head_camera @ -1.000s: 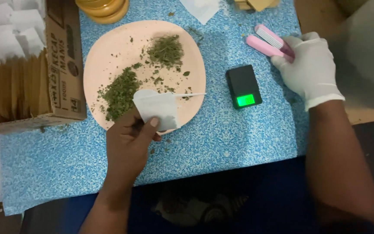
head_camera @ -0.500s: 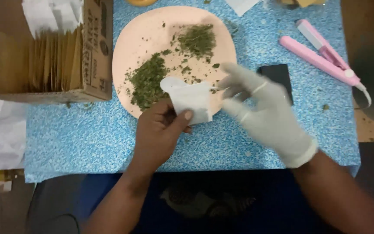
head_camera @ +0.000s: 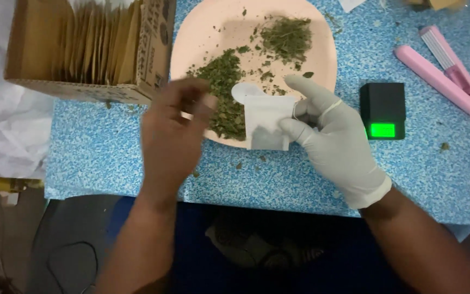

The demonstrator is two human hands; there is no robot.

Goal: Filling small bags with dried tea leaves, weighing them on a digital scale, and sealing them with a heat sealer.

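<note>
My right hand [head_camera: 335, 139], in a white glove, holds a small white paper pouch [head_camera: 266, 122] over the near rim of a pale pink plate [head_camera: 202, 32]. A white spoon tip [head_camera: 241, 91] shows behind the pouch. Two heaps of dried green herb [head_camera: 224, 81] lie on the plate. My bare left hand [head_camera: 172, 136] hovers just left of the pouch, blurred, fingers loosely curled, holding nothing that I can see.
A cardboard box [head_camera: 82, 90] of brown paper envelopes stands at the left. A small black scale [head_camera: 383, 106] with a lit green display sits right of the plate. A pink hair-straightener-like sealer [head_camera: 444, 76] lies far right. A blue speckled mat [head_camera: 300, 185] covers the table; crumpled white paper [head_camera: 6, 136] lies left.
The pouch passed from my left hand to my gloved right hand, which came in from the pink sealer. My left hand let go and drew back to the left.
</note>
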